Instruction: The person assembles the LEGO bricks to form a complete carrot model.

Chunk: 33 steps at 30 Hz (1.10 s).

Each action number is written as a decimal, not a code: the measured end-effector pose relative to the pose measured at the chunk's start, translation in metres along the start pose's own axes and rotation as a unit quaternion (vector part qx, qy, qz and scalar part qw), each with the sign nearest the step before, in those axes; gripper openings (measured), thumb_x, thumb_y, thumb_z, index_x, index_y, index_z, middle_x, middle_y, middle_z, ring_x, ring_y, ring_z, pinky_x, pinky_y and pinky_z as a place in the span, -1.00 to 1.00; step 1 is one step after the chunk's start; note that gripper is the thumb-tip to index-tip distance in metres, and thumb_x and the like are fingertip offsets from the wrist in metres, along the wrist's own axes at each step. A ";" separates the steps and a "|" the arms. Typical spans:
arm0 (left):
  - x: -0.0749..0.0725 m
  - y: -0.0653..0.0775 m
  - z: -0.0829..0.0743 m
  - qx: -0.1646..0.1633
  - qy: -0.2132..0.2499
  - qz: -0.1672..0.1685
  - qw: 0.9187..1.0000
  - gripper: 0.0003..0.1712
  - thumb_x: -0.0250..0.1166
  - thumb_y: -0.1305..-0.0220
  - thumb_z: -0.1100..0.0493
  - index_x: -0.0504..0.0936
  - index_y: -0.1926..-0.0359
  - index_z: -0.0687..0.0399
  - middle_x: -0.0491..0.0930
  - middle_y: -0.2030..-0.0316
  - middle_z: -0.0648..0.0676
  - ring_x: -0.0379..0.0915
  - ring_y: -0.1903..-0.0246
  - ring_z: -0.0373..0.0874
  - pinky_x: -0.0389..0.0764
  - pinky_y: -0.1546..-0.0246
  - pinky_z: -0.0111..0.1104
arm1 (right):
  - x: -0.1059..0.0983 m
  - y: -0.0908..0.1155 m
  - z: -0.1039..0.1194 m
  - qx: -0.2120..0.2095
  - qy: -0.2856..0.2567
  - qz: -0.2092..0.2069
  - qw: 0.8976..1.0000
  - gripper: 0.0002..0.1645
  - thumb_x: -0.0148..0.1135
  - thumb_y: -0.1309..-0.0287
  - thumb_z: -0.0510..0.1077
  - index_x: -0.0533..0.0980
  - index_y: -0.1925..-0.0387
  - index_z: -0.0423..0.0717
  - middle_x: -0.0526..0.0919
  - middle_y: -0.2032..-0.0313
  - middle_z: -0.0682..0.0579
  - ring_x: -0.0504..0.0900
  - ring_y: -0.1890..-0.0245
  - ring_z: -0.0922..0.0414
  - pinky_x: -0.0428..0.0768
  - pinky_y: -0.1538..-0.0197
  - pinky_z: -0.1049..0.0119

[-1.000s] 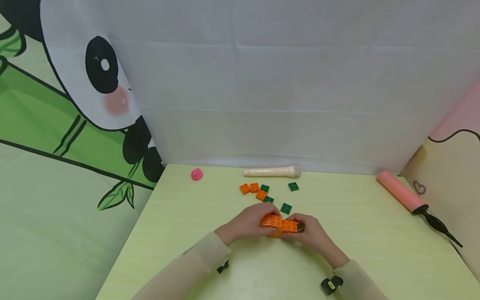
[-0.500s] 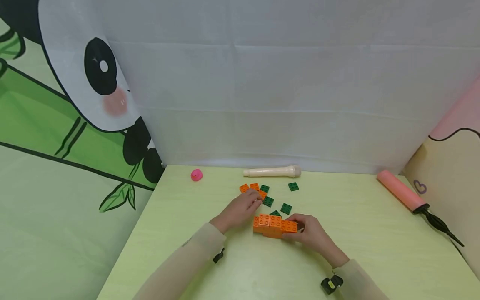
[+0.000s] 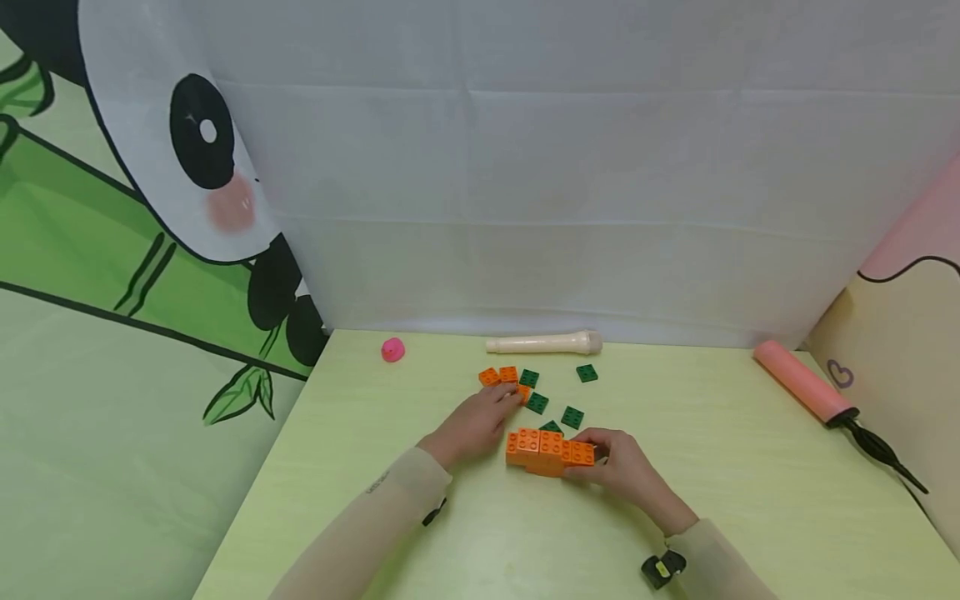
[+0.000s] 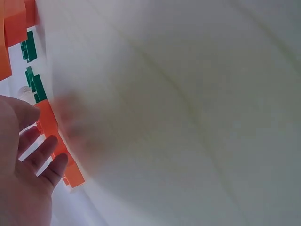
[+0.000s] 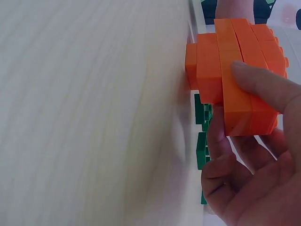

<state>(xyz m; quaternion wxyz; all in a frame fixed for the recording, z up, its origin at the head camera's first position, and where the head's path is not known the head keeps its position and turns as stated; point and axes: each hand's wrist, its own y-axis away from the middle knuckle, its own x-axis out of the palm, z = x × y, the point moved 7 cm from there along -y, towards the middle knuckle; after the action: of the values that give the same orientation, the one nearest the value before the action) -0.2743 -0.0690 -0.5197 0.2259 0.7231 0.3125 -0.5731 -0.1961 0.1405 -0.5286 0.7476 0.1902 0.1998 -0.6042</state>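
My right hand (image 3: 618, 458) grips a built-up block of orange toy bricks (image 3: 543, 450) by its right end. In the right wrist view the thumb (image 5: 263, 82) presses on one face and the other fingers curl underneath. My left hand (image 3: 476, 421) reaches over the loose bricks, its fingertips right at an orange brick (image 3: 524, 394) that they partly cover. The left wrist view shows its fingers (image 4: 44, 150) relaxed and spread beside a row of orange bricks (image 4: 47, 117). Two more orange bricks (image 3: 508, 374) lie just behind these fingertips.
Several green bricks (image 3: 572, 417) lie scattered behind the block, one partly hidden by it. A cream microphone-shaped toy (image 3: 543, 343) lies at the back, a pink round object (image 3: 393, 349) to its left. At the right lies a pink hand pump (image 3: 802, 383) with a black handle.
My left hand has let go of the orange block and moved back and left to the loose orange bricks. My right hand keeps holding the block in about the same place.
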 end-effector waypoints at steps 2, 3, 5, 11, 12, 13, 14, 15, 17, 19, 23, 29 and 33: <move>-0.001 -0.001 0.000 0.007 -0.009 -0.014 1.000 -0.53 0.13 -0.56 0.26 0.50 -0.42 0.08 0.41 -0.39 0.07 0.36 -0.36 -0.01 0.35 -0.40 -0.16 | 0.000 0.001 0.000 0.003 -0.001 -0.002 1.000 -0.57 0.70 0.04 -0.07 0.72 0.11 -0.04 0.71 0.16 0.10 0.58 0.29 0.10 0.57 0.29 0.29; -0.002 -0.002 0.000 0.009 -0.014 -0.020 1.000 -0.56 0.16 -0.53 0.27 0.55 -0.37 0.08 0.46 -0.32 0.05 0.41 -0.29 -0.03 0.40 -0.36 -0.19 | 0.001 0.001 0.000 0.004 -0.002 -0.003 1.000 -0.57 0.70 0.04 -0.07 0.72 0.11 -0.04 0.71 0.17 0.10 0.57 0.29 0.09 0.57 0.29 0.29; -0.004 -0.003 0.000 0.011 -0.020 -0.030 0.999 -0.62 0.21 -0.47 0.29 0.61 -0.26 0.09 0.53 -0.16 0.02 0.48 -0.13 -0.07 0.48 -0.26 -0.23 | 0.001 0.002 -0.001 0.006 -0.002 -0.005 1.000 -0.57 0.70 0.04 -0.08 0.72 0.11 -0.04 0.71 0.17 0.10 0.57 0.29 0.09 0.57 0.29 0.29; -0.007 -0.007 0.000 -0.012 -0.027 -0.031 0.999 -0.58 0.34 -0.42 0.19 0.60 -0.26 0.11 0.54 -0.05 0.01 0.47 0.01 -0.08 0.52 -0.15 -0.23 | 0.003 0.004 0.000 0.013 -0.004 -0.006 1.000 -0.57 0.71 0.04 -0.08 0.72 0.11 -0.05 0.71 0.17 0.11 0.57 0.27 0.09 0.57 0.27 0.29; -0.006 -0.007 0.001 -0.019 -0.028 -0.027 0.999 -0.53 0.35 -0.43 0.16 0.57 -0.30 0.12 0.54 -0.10 0.03 0.47 -0.04 -0.07 0.51 -0.19 -0.22 | 0.004 0.004 0.000 0.014 -0.004 -0.006 1.000 -0.57 0.71 0.03 -0.08 0.72 0.10 -0.05 0.71 0.16 0.11 0.57 0.27 0.10 0.57 0.26 0.30; -0.005 -0.007 0.001 -0.026 -0.029 -0.022 0.999 -0.49 0.35 -0.44 0.14 0.55 -0.34 0.13 0.53 -0.14 0.04 0.46 -0.07 -0.06 0.50 -0.21 -0.21 | 0.004 0.004 0.000 0.015 -0.003 -0.005 1.000 -0.56 0.70 0.03 -0.08 0.72 0.10 -0.04 0.71 0.16 0.11 0.57 0.26 0.10 0.58 0.26 0.30; -0.004 -0.007 0.002 -0.033 -0.032 -0.017 0.999 -0.46 0.36 -0.44 0.11 0.53 -0.37 0.14 0.52 -0.16 0.05 0.46 -0.09 -0.05 0.49 -0.23 -0.20 | 0.005 0.004 0.000 0.016 -0.002 -0.005 1.000 -0.56 0.70 0.03 -0.08 0.72 0.10 -0.04 0.71 0.16 0.11 0.57 0.26 0.10 0.58 0.25 0.30; -0.003 -0.006 0.002 -0.039 -0.032 -0.014 0.999 -0.45 0.36 -0.45 0.11 0.52 -0.37 0.16 0.52 -0.17 0.06 0.46 -0.10 -0.04 0.50 -0.23 -0.20 | 0.005 0.004 0.001 0.017 -0.002 -0.005 1.000 -0.56 0.70 0.03 -0.08 0.72 0.09 -0.04 0.71 0.16 0.11 0.57 0.26 0.11 0.58 0.24 0.30; -0.002 -0.005 0.004 -0.051 -0.026 -0.012 0.998 -0.48 0.36 -0.45 0.12 0.53 -0.34 0.17 0.52 -0.14 0.07 0.47 -0.07 -0.04 0.52 -0.19 -0.21 | 0.006 0.004 0.002 0.019 0.000 -0.004 1.000 -0.56 0.70 0.02 -0.08 0.72 0.09 -0.04 0.71 0.15 0.12 0.57 0.25 0.11 0.58 0.24 0.30; -0.001 -0.004 0.005 -0.061 -0.017 -0.013 0.998 -0.55 0.35 -0.45 0.14 0.56 -0.28 0.17 0.54 -0.09 0.06 0.47 -0.02 -0.06 0.54 -0.15 -0.22 | 0.007 0.005 0.004 0.019 0.001 -0.005 1.000 -0.56 0.70 0.02 -0.09 0.72 0.09 -0.05 0.71 0.16 0.12 0.56 0.25 0.11 0.57 0.24 0.29; 0.000 -0.002 0.009 -0.068 0.007 -0.023 0.997 -0.67 0.36 -0.45 0.16 0.61 -0.16 0.13 0.58 -0.03 0.04 0.49 0.00 -0.06 0.55 -0.14 -0.22 | 0.008 0.006 0.005 0.018 0.001 -0.007 1.000 -0.56 0.70 0.03 -0.10 0.72 0.09 -0.05 0.71 0.16 0.12 0.56 0.26 0.10 0.57 0.25 0.29; 0.000 0.000 0.014 -0.078 0.065 -0.025 0.995 -0.69 0.38 -0.43 0.13 0.63 -0.12 0.10 0.61 -0.02 0.02 0.49 0.06 -0.08 0.56 -0.10 -0.22 | 0.009 0.007 0.003 0.026 0.002 -0.015 1.000 -0.56 0.71 0.04 -0.10 0.72 0.09 -0.05 0.71 0.17 0.12 0.55 0.26 0.10 0.56 0.24 0.29; -0.009 0.002 0.009 -0.078 0.120 -0.038 0.989 -0.63 0.42 -0.41 0.06 0.61 -0.13 0.08 0.58 0.02 -0.02 0.49 0.09 -0.10 0.58 -0.04 -0.21 | 0.009 0.007 0.002 0.027 0.003 -0.016 1.000 -0.56 0.71 0.04 -0.09 0.73 0.09 -0.05 0.71 0.16 0.13 0.55 0.25 0.10 0.57 0.23 0.28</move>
<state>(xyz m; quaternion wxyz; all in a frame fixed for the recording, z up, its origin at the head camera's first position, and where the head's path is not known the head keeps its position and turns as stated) -0.2805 -0.0777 -0.5128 0.2203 0.7545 0.4085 -0.4640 -0.1872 0.1335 -0.5318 0.7321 0.2088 0.1882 -0.6204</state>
